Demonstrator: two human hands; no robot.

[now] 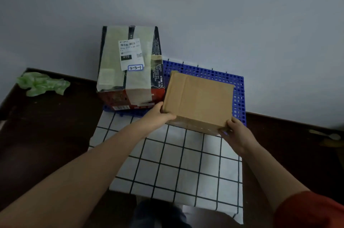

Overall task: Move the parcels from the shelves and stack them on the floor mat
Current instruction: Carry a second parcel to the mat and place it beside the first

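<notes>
Here both hands hold one plain brown cardboard parcel (pixel 199 100) over the blue perforated floor mat (pixel 240 95). The left hand (pixel 158 116) is closed around the parcel's near left corner, thumb on the top face, and the right hand (pixel 235 131) is closed around the near right corner. I cannot tell if the parcel's bottom already touches the blue mat or is a little above it.

On the left part of the blue mat stands a bigger taped carton (pixel 130 67) with a shipping label (pixel 130 53) and a handwritten tag "3-3-1" (pixel 135 68). The brown parcel is just beside it, on its right, and the near left corner seems very close to the carton's side.

What can go wrong, in my judgement: the parcel's near edge reaches over the front edge of the blue mat, so if the hands let go now it may rest half on the white checked cloth (pixel 176 168) in front of the mat and sit tilted. If the left hand pushes further left, the fingers may be squeezed against the taped carton (there is little room there), or the carton may be pushed off the mat's left edge, where it already seems to overhang. A green plastic bag (pixel 42 83) lies well left of the mat and is not in the way.
</notes>
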